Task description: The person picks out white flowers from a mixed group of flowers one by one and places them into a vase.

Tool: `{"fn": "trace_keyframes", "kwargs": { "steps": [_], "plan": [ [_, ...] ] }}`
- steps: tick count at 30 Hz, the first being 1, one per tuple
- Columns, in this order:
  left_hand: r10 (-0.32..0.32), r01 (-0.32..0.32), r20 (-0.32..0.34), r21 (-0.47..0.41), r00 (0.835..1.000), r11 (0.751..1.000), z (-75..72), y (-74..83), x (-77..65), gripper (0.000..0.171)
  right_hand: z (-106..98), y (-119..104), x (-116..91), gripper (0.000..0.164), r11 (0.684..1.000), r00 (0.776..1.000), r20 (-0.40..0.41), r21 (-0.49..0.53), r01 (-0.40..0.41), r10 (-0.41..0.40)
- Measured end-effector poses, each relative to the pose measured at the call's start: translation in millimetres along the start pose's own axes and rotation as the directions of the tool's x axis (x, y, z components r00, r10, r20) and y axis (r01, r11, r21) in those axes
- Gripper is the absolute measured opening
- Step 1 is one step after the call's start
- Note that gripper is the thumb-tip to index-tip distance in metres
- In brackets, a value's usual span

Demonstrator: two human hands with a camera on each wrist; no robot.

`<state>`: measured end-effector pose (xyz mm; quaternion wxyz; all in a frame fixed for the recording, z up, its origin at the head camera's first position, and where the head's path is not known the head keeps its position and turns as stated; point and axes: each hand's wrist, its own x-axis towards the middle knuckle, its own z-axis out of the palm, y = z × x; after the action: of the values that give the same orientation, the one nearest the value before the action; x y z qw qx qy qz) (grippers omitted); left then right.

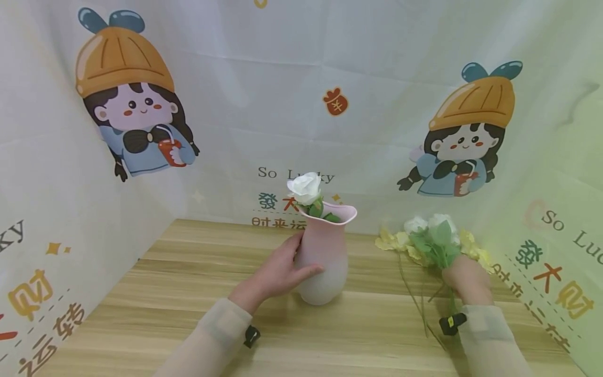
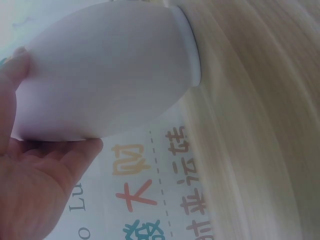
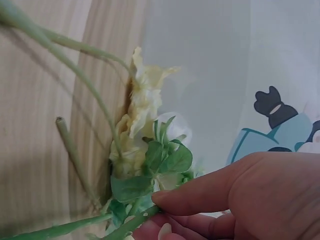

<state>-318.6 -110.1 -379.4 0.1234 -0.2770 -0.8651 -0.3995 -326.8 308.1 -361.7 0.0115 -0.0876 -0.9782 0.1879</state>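
A pink-to-white vase [image 1: 325, 256] with a wavy rim stands upright on the table. One white rose [image 1: 305, 189] with green leaves leans out of its mouth to the left. My left hand [image 1: 278, 272] grips the vase's left side, thumb across the front; the left wrist view shows the thumb and fingers around the vase wall [image 2: 110, 70]. At the right, my right hand [image 1: 468, 277] pinches a green stem [image 3: 142, 220] between thumb and fingers. White roses [image 1: 440, 228] and yellow flowers [image 1: 395, 241] lie about that hand, their stems stretching toward the front.
The wooden table [image 1: 188, 293] meets a printed cloth backdrop [image 1: 264, 104] at the back and both sides. In the right wrist view, a cut stem end [image 3: 60, 121] sticks up beside the yellow petals [image 3: 145, 102].
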Motion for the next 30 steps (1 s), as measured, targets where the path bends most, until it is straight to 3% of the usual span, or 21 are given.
{"fn": "trace_keyframes", "kwargs": {
  "steps": [9,15,30],
  "plan": [
    [-0.012,0.012,0.005,0.006,1.0,1.0,-1.1,1.8,-0.1,0.089,-12,-6,-2,0.012,0.999,0.997,-0.078,0.02,0.026,-0.024],
    [-0.015,0.015,0.005,0.005,1.0,1.0,-1.8,2.3,-0.3,0.089,-20,-14,-3,0.019,0.999,0.996,-0.086,0.016,0.032,-0.031],
    [-0.007,0.007,0.009,-0.014,1.0,1.0,-1.6,2.8,-1.3,0.089,-26,-41,-15,0.039,0.992,0.971,-0.204,-0.003,0.126,-0.124]
  ]
}}
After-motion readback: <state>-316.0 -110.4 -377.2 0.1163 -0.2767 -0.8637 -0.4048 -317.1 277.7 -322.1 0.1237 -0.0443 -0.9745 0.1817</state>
